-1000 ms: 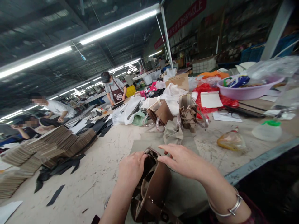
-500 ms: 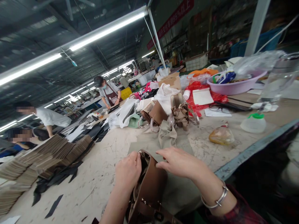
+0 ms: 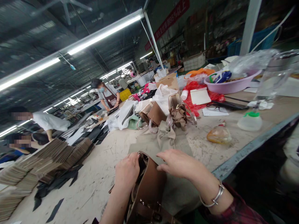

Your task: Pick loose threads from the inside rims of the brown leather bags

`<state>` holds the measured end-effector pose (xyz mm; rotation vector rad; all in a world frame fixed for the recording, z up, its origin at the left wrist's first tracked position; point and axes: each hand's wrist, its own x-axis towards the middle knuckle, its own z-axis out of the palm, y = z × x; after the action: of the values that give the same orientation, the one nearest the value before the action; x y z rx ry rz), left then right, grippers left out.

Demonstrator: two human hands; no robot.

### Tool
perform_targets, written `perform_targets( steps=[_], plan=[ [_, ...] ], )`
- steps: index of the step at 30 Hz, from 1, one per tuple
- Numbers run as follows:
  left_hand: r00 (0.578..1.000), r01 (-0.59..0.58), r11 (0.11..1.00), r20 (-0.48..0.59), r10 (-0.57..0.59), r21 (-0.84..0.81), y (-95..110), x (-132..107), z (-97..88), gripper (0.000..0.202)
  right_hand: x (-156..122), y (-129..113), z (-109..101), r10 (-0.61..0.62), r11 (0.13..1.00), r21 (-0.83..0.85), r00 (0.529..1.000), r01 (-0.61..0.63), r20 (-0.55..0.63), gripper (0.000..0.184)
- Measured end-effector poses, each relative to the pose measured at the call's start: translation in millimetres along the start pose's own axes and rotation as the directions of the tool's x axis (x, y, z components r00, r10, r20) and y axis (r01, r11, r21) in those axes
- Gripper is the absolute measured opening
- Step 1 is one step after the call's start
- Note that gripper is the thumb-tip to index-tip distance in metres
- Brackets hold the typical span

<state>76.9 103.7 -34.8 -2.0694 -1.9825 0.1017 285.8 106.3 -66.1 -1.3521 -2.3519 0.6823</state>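
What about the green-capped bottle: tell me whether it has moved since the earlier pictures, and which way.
No. Judged against the table edge, the bottle shows no visible shift; the whole view has moved instead.

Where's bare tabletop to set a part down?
Biggest patch: table left of the held handbag, between the left hand and black scraps. Smaller: between the right hand and yellowish plastic bag. Crowded: far side, with two brown bags, white plastic, purple basin.
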Motion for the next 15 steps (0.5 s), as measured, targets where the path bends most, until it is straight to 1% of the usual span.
perform_targets(
  steps=[4,8,12,15],
  plan=[
    [1.0,0.016,1.0,0.002,-0.016,-0.003,2,2,0.5,0.029,1,0,1,0.01,1.0,-0.019,1.0,-0.01,0.009,0.039],
    [1.0,-0.003,1.0,0.019,0.003,-0.031,1,6,0.7,0.031,0,-5,1,0.012,0.999,-0.031,1.0,-0.012,0.004,0.035],
    [0.997,-0.057,0.997,0.048,0.06,-0.059,-6,8,0.2,0.029,-8,-15,-7,-0.004,0.998,-0.064,1.0,0.003,-0.011,0.023],
    [0.988,-0.124,0.986,0.079,0.133,-0.115,-12,6,-3.1,0.025,-23,-27,-15,-0.057,0.993,-0.103,0.996,0.05,-0.067,0.02]
  ],
)
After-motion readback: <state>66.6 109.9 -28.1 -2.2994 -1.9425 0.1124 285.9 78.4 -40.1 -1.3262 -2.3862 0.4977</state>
